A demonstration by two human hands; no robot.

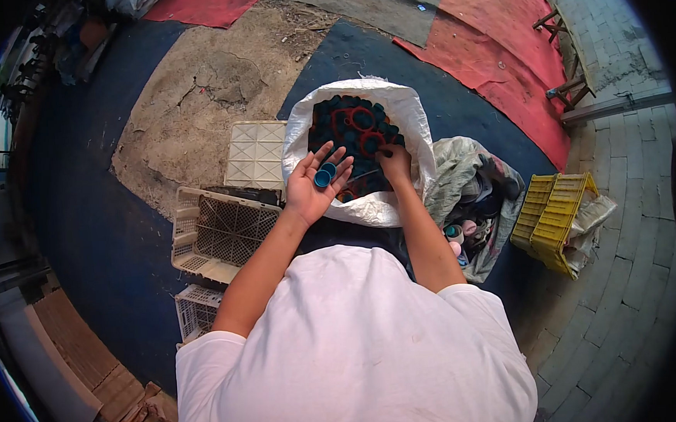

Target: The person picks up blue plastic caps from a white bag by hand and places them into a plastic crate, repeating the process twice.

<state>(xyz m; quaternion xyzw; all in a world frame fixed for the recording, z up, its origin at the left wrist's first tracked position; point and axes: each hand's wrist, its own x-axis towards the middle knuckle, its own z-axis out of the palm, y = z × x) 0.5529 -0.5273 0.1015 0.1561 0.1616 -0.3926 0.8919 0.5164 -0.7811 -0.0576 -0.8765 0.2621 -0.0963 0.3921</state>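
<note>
A white woven sack (414,121) stands open in front of me, filled with several dark blue caps and red rings (356,125). My left hand (313,183) is held palm up over the sack's near edge, cradling two small blue caps (323,175). My right hand (394,161) reaches down into the sack, its fingers closed among the caps; what it pinches is hidden.
Cream plastic crates (219,230) lie to my left, one flat lattice lid (255,152) behind them. A second sack with mixed caps (469,203) sits at my right, beside a yellow crate (555,213). Red mats (498,46), bare dirt and paving surround the spot.
</note>
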